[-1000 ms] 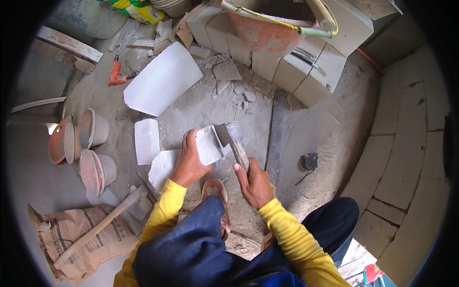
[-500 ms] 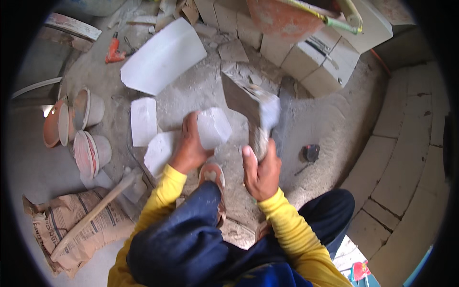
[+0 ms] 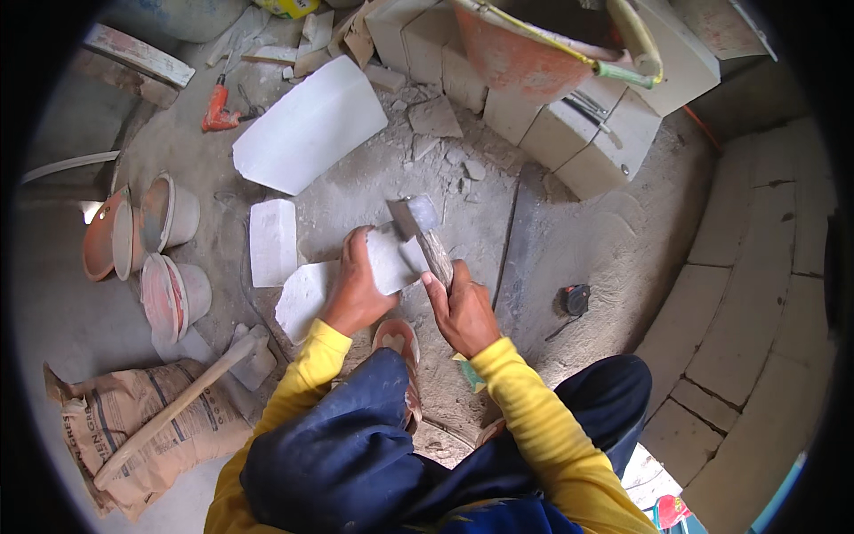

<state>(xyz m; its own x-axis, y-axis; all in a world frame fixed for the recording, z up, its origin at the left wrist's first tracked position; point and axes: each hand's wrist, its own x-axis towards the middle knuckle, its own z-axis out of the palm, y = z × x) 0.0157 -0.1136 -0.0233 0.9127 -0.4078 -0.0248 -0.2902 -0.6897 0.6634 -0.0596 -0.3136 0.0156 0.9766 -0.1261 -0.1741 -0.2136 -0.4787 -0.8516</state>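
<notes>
My left hand (image 3: 358,289) is closed round a small white block piece (image 3: 390,254), fingers over its far side and thumb near its lower edge. In my right hand (image 3: 464,311) I grip the wooden handle of a short hammer (image 3: 435,254). Its blocky grey metal head lies over the block's upper right corner, close to my left fingers; part of the head's far end blends with the block. Beside my left hand lies a broken white block piece (image 3: 302,298), partly hidden by the hand. Another white block (image 3: 273,243) stands just left of it.
A large white slab (image 3: 311,125) lies ahead amid rubble. Buckets (image 3: 182,214) stand at left, above a paper sack (image 3: 156,427) with a long-handled mallet (image 3: 182,400) across it. An orange drill (image 3: 218,109) lies far left, a tape measure (image 3: 576,300) at right. Stacked blocks (image 3: 578,142) hold a tub (image 3: 525,58).
The hammer has come down and left from its blurred, raised place onto the block, my right hand moving with it. My left hand keeps hold of the block. The view has shifted slightly.
</notes>
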